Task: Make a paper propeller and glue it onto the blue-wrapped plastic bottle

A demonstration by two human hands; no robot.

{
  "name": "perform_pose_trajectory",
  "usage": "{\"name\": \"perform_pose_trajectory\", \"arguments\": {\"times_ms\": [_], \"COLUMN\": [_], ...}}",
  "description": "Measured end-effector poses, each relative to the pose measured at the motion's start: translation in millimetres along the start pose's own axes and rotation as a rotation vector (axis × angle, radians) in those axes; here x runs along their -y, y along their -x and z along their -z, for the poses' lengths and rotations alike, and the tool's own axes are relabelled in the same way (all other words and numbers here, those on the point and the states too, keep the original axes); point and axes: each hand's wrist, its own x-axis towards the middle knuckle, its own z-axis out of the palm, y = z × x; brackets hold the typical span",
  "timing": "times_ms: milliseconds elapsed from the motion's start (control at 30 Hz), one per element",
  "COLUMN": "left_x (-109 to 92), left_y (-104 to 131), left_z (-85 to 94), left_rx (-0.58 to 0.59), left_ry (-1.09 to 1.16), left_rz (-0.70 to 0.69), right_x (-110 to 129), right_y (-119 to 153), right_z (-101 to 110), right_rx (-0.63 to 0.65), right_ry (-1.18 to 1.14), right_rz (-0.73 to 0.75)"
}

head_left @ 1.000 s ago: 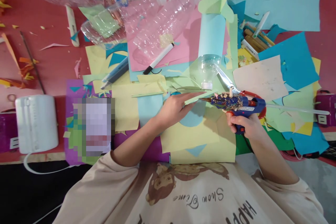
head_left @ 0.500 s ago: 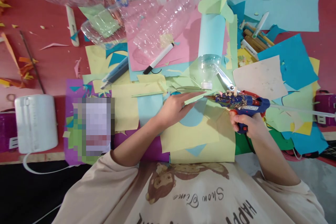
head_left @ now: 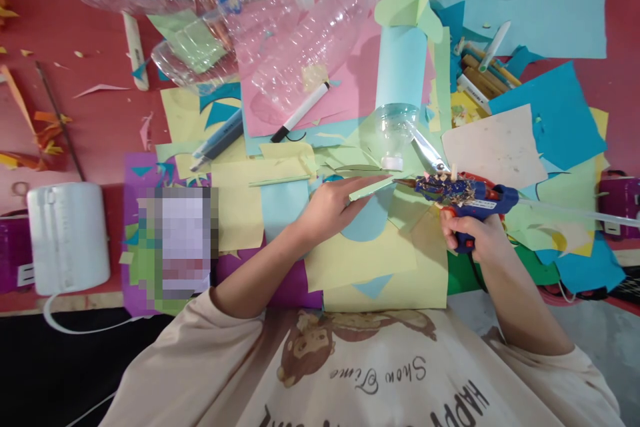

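Observation:
My right hand (head_left: 473, 233) is wrapped round the handle of a blue glue gun (head_left: 460, 193), its nozzle pointing left. Between the fingers of my left hand (head_left: 334, 205) is a light green paper piece (head_left: 371, 188), held at a slant with its right end by the nozzle tip. Just beyond lies a clear bottle top with a white cap (head_left: 392, 163), joined to a light blue paper cylinder (head_left: 401, 70) with green petal shapes. Silver scissors (head_left: 425, 147) lie beside the bottle, their handles partly hidden behind the glue gun.
Clear plastic bottles (head_left: 320, 33) lie across the back on pink paper. A black and white marker (head_left: 301, 111) and blue pens (head_left: 220, 139) are left of the cylinder. Coloured paper (head_left: 555, 117) and more markers lie at right. At left are a white case (head_left: 69, 237) and a blurred phone-like object (head_left: 186, 240).
The glue gun has moved slightly right in my right hand, and its nozzle is now at the right end of the green paper. My left hand has barely moved.

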Motion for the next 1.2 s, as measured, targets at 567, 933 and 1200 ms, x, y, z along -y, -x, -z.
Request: {"name": "perform_pose_trajectory", "arguments": {"times_ms": [567, 933, 1200], "left_x": [-1.5, -2.2, -2.7], "left_y": [-0.7, 0.0, -0.5], "left_z": [0.8, 1.3, 1.9], "left_rx": [-0.026, -0.006, 0.000], "left_ry": [0.015, 0.038, 0.041], "left_rz": [0.001, 0.040, 0.043], "right_x": [-0.7, 6.2, 6.9], "right_y": [-1.8, 0.7, 3.1], "right_z": [5.0, 3.6, 3.8], "right_rx": [0.051, -0.063, -0.098], "right_ry": [-0.052, 0.000, -0.019], "right_rz": [0.027, -0.031, -0.029]}}
